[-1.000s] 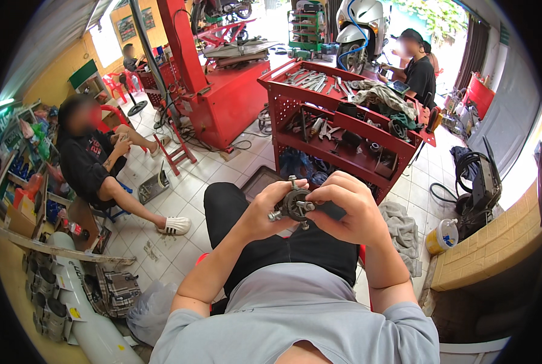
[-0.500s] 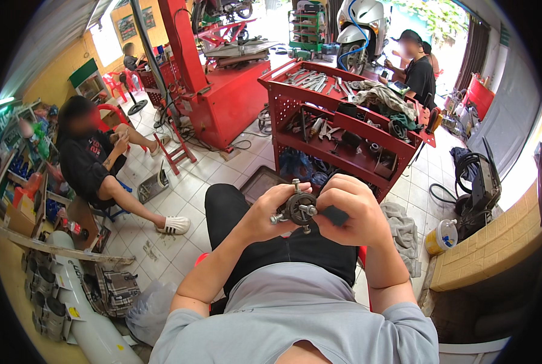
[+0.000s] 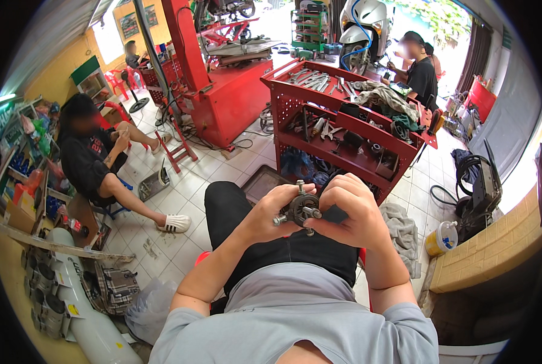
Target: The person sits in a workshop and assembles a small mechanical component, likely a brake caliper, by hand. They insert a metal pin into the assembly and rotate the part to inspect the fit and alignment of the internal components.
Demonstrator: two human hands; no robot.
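Above my lap I hold a round, dark metal part with bolts [image 3: 297, 211]. Several bright bolts stick out around its rim, and another points out from its middle. My left hand [image 3: 265, 216] is closed around its left side, with the thumb along the top near the upper bolt. From the other side, my right hand [image 3: 353, 212] grips the part with curled fingers above and the thumb below, close to the middle bolt. The right fingertips are partly hidden behind the part and the hand itself.
Ahead stands a red tool cart [image 3: 337, 109] with wrenches and rags. A dark tray [image 3: 264, 182] lies on the floor before it. One person [image 3: 95, 151] sits at the left; another [image 3: 421, 76] is behind the cart. A yellow-and-white bucket [image 3: 442, 238] stands at the right.
My right hand has shifted its grip: its thumb now lies against the lower right of the part. The part has turned slightly and sits a little lower.
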